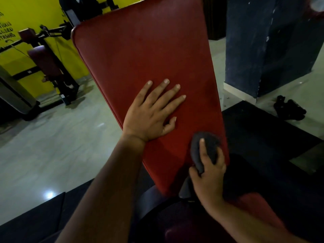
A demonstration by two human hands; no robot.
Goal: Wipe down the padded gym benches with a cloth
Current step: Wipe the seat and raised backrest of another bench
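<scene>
The red padded surface slopes upward. The left grip lies flat on it, fingers spread, near its left edge. A dark cloth sits at its lower right edge, clutched by the right grip.

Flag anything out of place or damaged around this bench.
The red bench pad looks intact. Two things stand out: a dark bundle lies loose on the floor by the dark pillar, too dim to identify, and the pillar's paint shows white chips.
</scene>
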